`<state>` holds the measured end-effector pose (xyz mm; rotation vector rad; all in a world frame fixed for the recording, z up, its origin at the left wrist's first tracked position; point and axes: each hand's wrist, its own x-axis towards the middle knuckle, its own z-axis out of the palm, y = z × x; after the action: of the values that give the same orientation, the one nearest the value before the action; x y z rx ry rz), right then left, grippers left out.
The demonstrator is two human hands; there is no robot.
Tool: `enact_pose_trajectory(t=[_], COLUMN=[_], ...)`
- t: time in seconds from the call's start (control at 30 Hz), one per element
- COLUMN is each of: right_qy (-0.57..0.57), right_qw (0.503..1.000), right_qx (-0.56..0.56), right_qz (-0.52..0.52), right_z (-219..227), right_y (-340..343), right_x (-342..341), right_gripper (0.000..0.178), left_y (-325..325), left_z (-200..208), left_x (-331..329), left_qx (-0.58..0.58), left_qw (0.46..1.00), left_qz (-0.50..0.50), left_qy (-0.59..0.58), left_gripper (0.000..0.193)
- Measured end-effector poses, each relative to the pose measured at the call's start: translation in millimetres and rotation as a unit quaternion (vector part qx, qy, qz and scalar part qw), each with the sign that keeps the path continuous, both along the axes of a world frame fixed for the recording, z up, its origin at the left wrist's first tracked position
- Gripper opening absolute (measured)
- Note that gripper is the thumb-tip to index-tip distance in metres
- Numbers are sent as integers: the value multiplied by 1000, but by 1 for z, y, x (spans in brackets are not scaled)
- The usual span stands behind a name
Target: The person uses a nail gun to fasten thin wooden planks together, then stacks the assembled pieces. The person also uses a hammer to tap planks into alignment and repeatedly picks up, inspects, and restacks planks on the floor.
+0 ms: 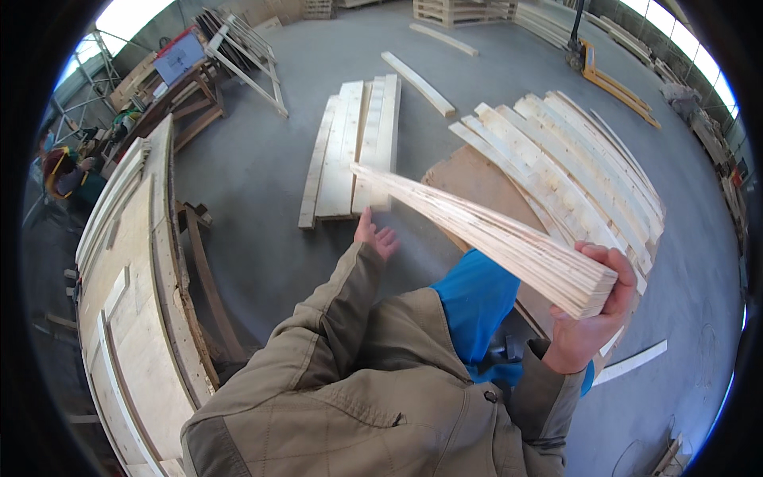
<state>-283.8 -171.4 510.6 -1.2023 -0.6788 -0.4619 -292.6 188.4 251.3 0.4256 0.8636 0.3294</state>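
A long bar of layered wood, like plywood [509, 238], slants across the view from my right hand toward the far left. My right hand [592, 314] is wrapped round its near end. With fingers stretched and apart, my left hand [377, 237] holds nothing. It is close to the near end of a low stack of pale boards [338, 159], just beneath the bar's far end; whether a fingertip touches a board I cannot tell. More pale boards [568, 163] lie fanned on a brown sheet [469, 187] to the right.
A wooden workbench [143, 278] runs along my left. Single planks [417, 83] lie on the grey floor [262, 167]. Far off are a yellow pallet jack [612, 79], stacked pallets [463, 11] and leaning wooden frames [246, 60]. A person [67, 171] is beyond the bench.
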Motion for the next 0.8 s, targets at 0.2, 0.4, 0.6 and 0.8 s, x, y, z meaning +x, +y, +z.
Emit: enact_pose_trajectory(t=[0.2, 0.4, 0.6, 0.8], right_qy=[-10, -58, -20, -94], right_qw=[999, 990, 983, 982], right_qx=[29, 11, -28, 42], right_qz=[-9, 128, 182, 156], right_z=[8, 21, 40, 110], right_y=[28, 52, 75, 91], right_x=[13, 26, 35, 33], right_gripper=[75, 84, 127, 129], left_y=[11, 31, 27, 18], left_z=[32, 42, 55, 143], left_x=[56, 94, 103, 125], left_qx=[-107, 26, -16, -86], left_qw=[981, 968, 950, 932], left_qz=[49, -9, 5, 47], left_qy=[-154, -248, -310, -348], left_gripper=[119, 79, 81, 71])
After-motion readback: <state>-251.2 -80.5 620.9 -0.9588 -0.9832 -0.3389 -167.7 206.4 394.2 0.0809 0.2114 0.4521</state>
